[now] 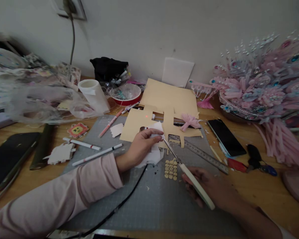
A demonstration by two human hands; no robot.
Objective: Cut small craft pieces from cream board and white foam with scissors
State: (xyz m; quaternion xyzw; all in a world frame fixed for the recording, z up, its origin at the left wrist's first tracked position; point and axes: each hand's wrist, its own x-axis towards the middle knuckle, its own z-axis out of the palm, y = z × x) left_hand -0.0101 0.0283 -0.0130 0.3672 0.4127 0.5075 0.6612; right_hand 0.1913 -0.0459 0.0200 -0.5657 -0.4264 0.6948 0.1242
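Note:
My left hand (146,144) pinches a piece of white paper (157,126) between thumb and fingers above the grey cutting mat (134,202). In my right hand (204,186) is a pair of scissors (195,186) with cream handles, and its metal blades reach up to the paper at my left fingertips. Whether the blades are apart is hard to see. Beneath my left hand lies more white material (153,156). Just left of the scissors rests a small sheet of round yellowish pieces (170,170). Cut cream card (133,124) lies behind my left hand.
A steel ruler (204,154) and a phone (226,137) lie to the right, near pink beaded ornaments (264,89). White pens (97,154) and another phone (12,156) are at left. A black cable (124,200) crosses the mat. A white roll (93,96) stands behind.

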